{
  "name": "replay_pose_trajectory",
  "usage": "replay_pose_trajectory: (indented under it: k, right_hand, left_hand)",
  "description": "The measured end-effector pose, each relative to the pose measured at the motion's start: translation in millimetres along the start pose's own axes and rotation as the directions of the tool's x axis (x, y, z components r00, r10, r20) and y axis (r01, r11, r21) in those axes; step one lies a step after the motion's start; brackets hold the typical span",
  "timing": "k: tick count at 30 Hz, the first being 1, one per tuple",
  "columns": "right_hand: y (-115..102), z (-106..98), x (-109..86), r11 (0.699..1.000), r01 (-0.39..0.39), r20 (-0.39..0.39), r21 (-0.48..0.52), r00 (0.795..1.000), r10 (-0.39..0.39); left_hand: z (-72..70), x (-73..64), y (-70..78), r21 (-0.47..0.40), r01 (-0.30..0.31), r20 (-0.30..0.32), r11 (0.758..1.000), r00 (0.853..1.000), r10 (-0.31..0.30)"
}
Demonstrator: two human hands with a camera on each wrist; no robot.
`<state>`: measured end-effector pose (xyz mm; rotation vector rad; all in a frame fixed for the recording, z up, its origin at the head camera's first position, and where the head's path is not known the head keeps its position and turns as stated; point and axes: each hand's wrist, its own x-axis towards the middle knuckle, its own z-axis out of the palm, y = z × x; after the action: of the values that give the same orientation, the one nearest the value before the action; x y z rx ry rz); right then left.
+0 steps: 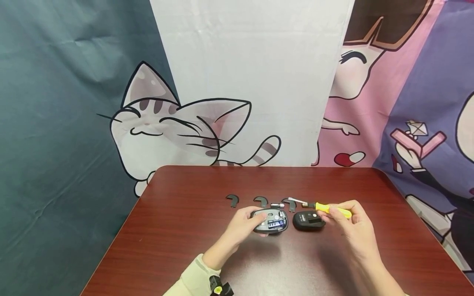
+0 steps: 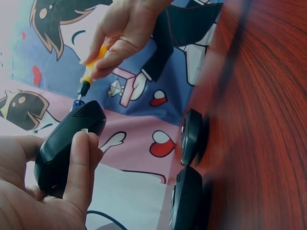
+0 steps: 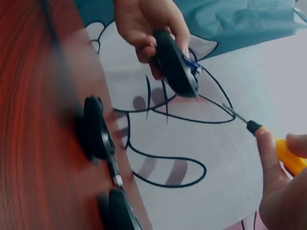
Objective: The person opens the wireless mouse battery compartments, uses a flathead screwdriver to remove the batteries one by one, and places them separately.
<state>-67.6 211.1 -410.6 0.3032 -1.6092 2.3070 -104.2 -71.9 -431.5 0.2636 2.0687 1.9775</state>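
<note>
My left hand point(image 1: 240, 224) grips a black computer mouse point(image 1: 270, 215), its grey underside turned up and the battery compartment uncovered. A blue battery point(image 1: 276, 224) lies in that compartment and juts out slightly in the right wrist view. My right hand point(image 1: 355, 224) holds a yellow-handled screwdriver point(image 1: 323, 208) with its thin shaft pointing left. The right wrist view has the screwdriver tip apart from the held mouse. On the table, a second black mouse point(image 1: 306, 222) lies underside up between the hands. Both wrist views show another mouse point(image 2: 184, 199) on the table.
Behind the mice, three dark curved battery covers point(image 1: 233, 200) lie in a loose row on the red-brown table point(image 1: 177, 230). A silver battery point(image 1: 277, 205) lies near the middle cover. A cartoon-printed cloth point(image 1: 252, 61) hangs at the table's far edge.
</note>
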Motion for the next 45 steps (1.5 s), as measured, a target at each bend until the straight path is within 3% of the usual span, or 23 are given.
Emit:
replay_pose_trajectory:
  k: [6, 9, 11, 15, 18, 25, 27, 34, 37, 41, 45]
  right_hand:
    - [0, -11, 4.3, 0.983, -0.079, 0.079, -0.166, 0.993, 0.093]
    - [-1, -14, 5.7, 0.947, -0.098, 0.097, -0.307, 0.986, 0.133]
    - [-3, -15, 5.8, 0.883, -0.093, 0.089, -0.459, 0.985, 0.150]
    - [-6, -15, 4.8, 0.707, -0.087, 0.055, -0.702, 0.983, 0.175]
    - [-6, -15, 4.7, 0.614, -0.083, 0.035, -0.785, 0.983, 0.179]
    - [-6, -18, 7.2, 0.360, -0.013, 0.014, -0.933, 0.997, 0.074]
    - [-5, -20, 8.2, 0.346, -0.011, 0.019, -0.938, 0.996, 0.083]
    - [-3, -28, 11.7, 0.361, -0.046, 0.030, -0.931, 0.979, 0.202]
    - [-2, -30, 12.7, 0.335, -0.035, 0.044, -0.942, 0.974, 0.224]
    - [-1, -35, 13.9, 0.270, -0.031, 0.034, -0.962, 0.973, 0.230]
    - [0, -42, 14.9, 0.240, -0.048, 0.012, -0.969, 0.970, 0.241]
  left_hand:
    - [-3.1, -1.6, -0.7, -0.017, -0.009, 0.004, 1.000, 1.000, 0.009]
    - [-4.3, -2.0, -0.6, -0.028, -0.011, 0.007, 1.000, 1.000, 0.011]
    - [-4.9, -1.9, -0.7, -0.036, -0.014, 0.010, 0.999, 1.000, 0.014]
    - [-6.1, -1.8, -1.0, -0.039, -0.018, 0.016, 0.999, 1.000, 0.019]
    - [-7.4, -1.8, -1.3, -0.031, -0.015, 0.020, 0.999, 1.000, 0.016]
    - [-10.1, -3.0, -0.9, -0.013, -0.008, 0.017, 1.000, 1.000, 0.009]
    - [-10.6, -3.4, -0.9, -0.013, -0.011, 0.018, 1.000, 1.000, 0.011]
    - [-12.4, -2.9, -1.7, 0.003, -0.015, 0.020, 1.000, 1.000, 0.015]
    - [-13.1, -2.9, -2.7, 0.014, -0.016, 0.018, 1.000, 1.000, 0.015]
    - [-13.7, -4.3, -2.8, 0.024, -0.013, 0.012, 1.000, 1.000, 0.013]
    - [-14.7, -5.7, -3.8, 0.029, -0.013, 0.011, 0.999, 1.000, 0.013]
